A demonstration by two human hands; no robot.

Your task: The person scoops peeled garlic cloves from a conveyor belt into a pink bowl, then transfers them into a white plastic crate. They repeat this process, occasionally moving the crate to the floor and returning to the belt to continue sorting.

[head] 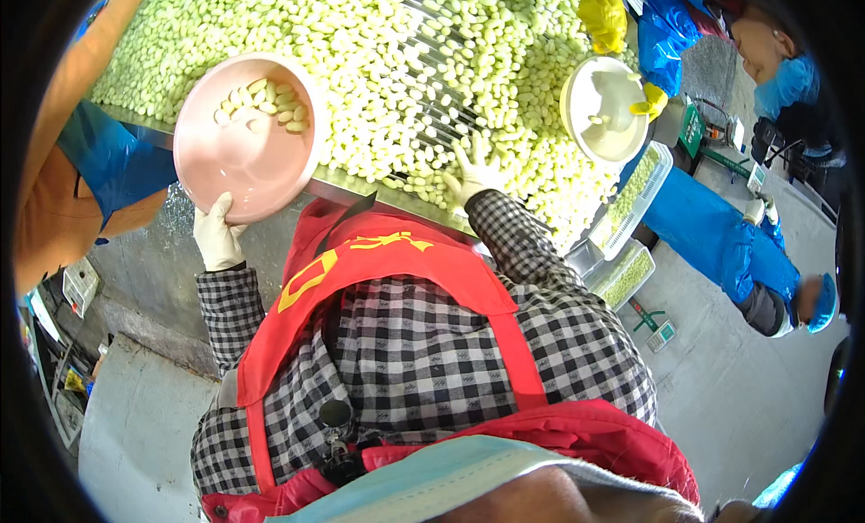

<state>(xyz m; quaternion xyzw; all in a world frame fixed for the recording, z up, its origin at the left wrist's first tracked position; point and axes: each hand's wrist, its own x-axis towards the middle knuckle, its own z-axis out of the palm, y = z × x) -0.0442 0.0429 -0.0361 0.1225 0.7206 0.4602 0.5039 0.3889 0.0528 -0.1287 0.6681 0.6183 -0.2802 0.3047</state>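
My left hand (217, 234), in a white glove, grips the near rim of a pink plastic bowl (236, 168). The bowl is tilted towards me, and a small group of pale green oval pieces (269, 104) sits at its far side. On the right, my gloved right hand (478, 168) rests with fingers apart on the loose pieces spread over the table; I see nothing held in it. Under those pieces, the dark slats (439, 84) of the table's surface show through a thinner strip. What lies beneath my right palm is hidden.
The metal table edge (399, 205) runs just before my red apron (405, 253). At right, a person's yellow-gloved hand (650, 103) touches a cream bowl (601, 111). White baskets (635, 202) of pieces stand below it. Another person in orange (64, 178) is close at left.
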